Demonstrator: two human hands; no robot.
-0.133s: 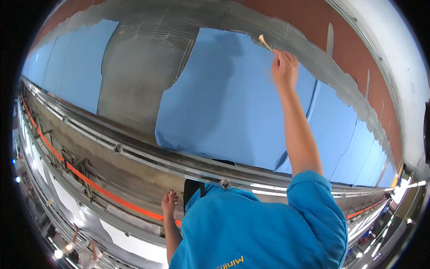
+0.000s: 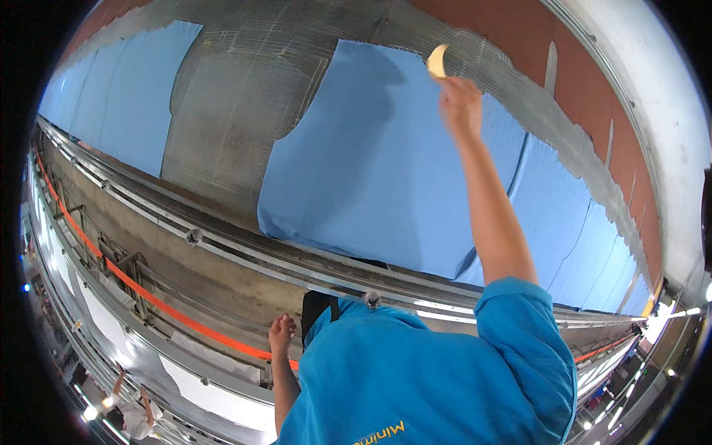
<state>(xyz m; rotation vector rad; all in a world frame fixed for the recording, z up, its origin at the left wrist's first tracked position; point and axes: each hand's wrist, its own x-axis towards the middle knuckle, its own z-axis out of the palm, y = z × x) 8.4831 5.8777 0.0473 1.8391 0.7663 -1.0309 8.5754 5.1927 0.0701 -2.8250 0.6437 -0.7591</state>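
Note:
My right hand [image 2: 461,104], slightly smeared by motion, is closed on a pale yellow curved tool [image 2: 437,61] near the ragged upper edge of a light blue fabric panel [image 2: 348,163]. The panel lies flat on a scratched grey work surface [image 2: 215,96], with my forearm reaching over it and casting a shadow there. My left hand [image 2: 282,330] hangs low beside my body, below the table's metal rail, its fingers loosely curled and apart, with nothing visible in them.
More blue panels [image 2: 126,96] lie to left and right. A metal rail [image 2: 237,245] with round fittings edges the table. Beyond it run an orange strip [image 2: 170,315] and another long bench [image 2: 222,397]. A person in white [image 2: 133,415] works at the lower left. A red-brown band [image 2: 519,37] borders the far side.
My right hand and the tool have moved a little up and to the left, and the tool is turned more upright. My left hand looks almost unchanged.

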